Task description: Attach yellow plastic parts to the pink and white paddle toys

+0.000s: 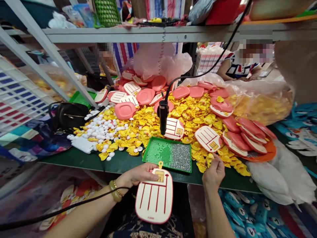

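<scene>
My left hand point(146, 175) grips a cream-and-red plastic toy panel point(154, 201) by its upper left edge, thumb on the front. The panel has red grooves, a gold label and a yellow loop point(160, 164) at its top. At the right, my right hand point(215, 170) is closed in a pinch at the edge of the pile of yellow plastic parts point(188, 115), with a small yellow part point(209, 160) at the fingertips. Between and beyond my hands lies a green tray point(148, 152) with small metal screws point(181, 157). An electric screwdriver point(163, 117) hangs above it.
Red-backed panels point(125, 110) are heaped at the back and right, some on an orange dish point(271, 152). White round parts point(101, 127) lie left near a black bag point(65, 115). A metal shelf beam point(119, 35) crosses above. Another person point(239, 67) sits across.
</scene>
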A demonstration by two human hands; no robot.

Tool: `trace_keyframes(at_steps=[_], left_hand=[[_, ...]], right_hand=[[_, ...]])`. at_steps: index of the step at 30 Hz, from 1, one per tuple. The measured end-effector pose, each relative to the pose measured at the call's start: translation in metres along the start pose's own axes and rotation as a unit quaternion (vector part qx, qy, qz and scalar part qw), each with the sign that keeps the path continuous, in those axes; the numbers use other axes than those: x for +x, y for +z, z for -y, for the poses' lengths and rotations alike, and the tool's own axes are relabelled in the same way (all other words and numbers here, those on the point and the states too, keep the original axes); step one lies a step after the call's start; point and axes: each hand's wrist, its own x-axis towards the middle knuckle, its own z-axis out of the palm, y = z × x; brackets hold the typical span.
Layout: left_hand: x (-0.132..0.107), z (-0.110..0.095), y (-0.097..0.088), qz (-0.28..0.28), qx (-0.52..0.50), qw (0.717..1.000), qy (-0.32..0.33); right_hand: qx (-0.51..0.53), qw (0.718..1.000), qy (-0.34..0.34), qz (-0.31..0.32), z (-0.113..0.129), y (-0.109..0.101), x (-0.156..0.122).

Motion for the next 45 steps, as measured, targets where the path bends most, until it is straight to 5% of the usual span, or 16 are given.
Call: trace_keyframes(at_steps=[2,4,6,8,14,20,26,33,38,41,45], left_hand=[[-0.001,0.001,0.005,-0.006,0.013,1.0,0.009],[-0.004,0.002,0.009,-0.012,0.025,0.999,0.018],[-0.008,0.006,0.012,-0.018,0.036,0.999,0.023],[-0.012,0.011,0.012,-0.022,0.037,0.999,0.022],[-0.026,0.024,0.008,-0.014,0.05,0.998,0.026],[-0.044,0.023,-0.004,0.015,0.05,0.997,0.058],[-0.061,0.031,-0.013,0.03,-0.043,0.995,0.087],[-0.06,0.019,-0.027,0.031,0.036,0.997,0.062],[-0.046,0.011,-0.006,0.026,0.131,0.99,0.053],[-0.04,0.012,0.006,0.074,0.09,0.992,0.043],[-0.041,0.011,0.008,0.143,0.061,0.988,0.02]], right_hand=[[0.154,0.963,0.212,0.057,0.02,0.003,-0.011],[0.249,0.881,0.369,0.159,0.038,0.007,-0.026],[0.274,0.813,0.458,0.234,0.05,0.012,-0.047],[0.254,0.782,0.494,0.282,0.056,0.018,-0.071],[0.099,0.822,0.488,0.275,0.042,0.031,-0.123],[0.158,0.761,0.496,0.386,0.046,0.031,-0.134],[0.232,0.738,0.524,0.356,0.05,0.039,-0.136],[0.147,0.819,0.465,0.302,0.049,0.056,-0.138],[0.002,0.876,0.365,0.317,0.057,0.056,-0.131],[-0.058,0.88,0.309,0.355,0.07,0.051,-0.116],[-0.098,0.854,0.28,0.428,0.091,0.048,-0.099]])
